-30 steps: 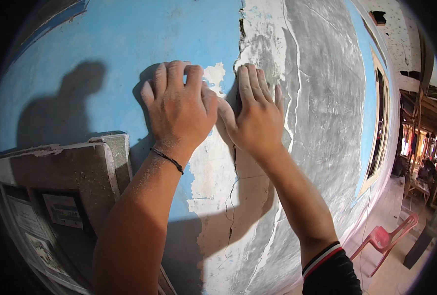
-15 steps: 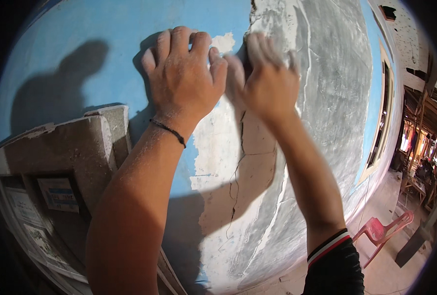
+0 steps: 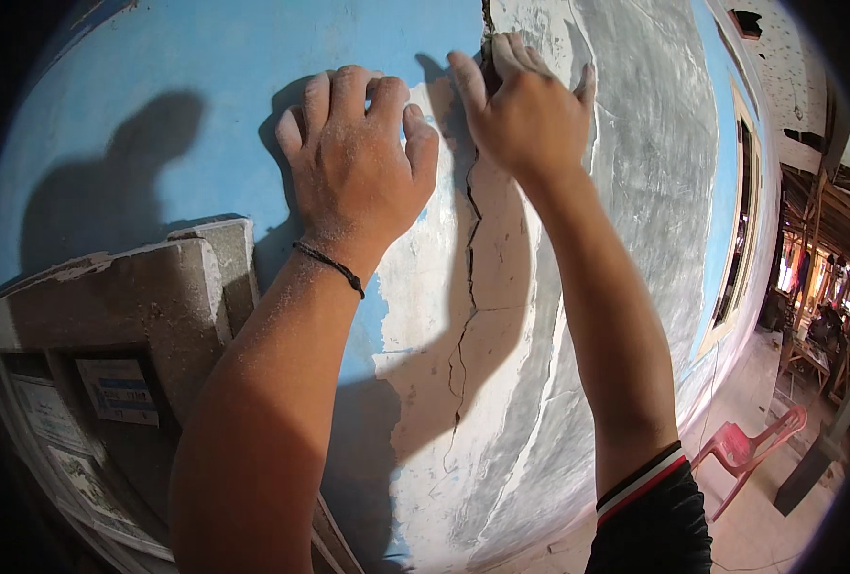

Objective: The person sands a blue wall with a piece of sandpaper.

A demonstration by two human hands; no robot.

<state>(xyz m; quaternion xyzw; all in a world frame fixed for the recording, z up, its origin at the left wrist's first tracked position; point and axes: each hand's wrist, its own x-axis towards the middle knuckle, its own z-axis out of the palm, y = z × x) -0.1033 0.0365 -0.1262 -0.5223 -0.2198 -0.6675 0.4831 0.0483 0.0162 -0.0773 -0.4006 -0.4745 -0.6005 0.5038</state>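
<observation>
My left hand rests against the blue wall, its dusty fingers bent and a little apart. I see nothing in it; its fingertips are partly hidden. A thin dark bracelet circles that wrist. Higher and to the right, my right hand lies over the crack, on the strip of bare pale plaster. Its thumb and little finger are spread, the middle fingers bent close together. White dust covers those fingers. No tool shows in it, though what lies beneath the palm is hidden.
Grey rough plaster spreads right of the pale strip, toward a window frame. At lower left stands a grey-brown framed panel with papers behind it. A red plastic chair stands on the floor at lower right.
My right hand has moved up a little along the crack, its thumb now pointing up and away. The left hand stays at nearly the same place on the wall.
</observation>
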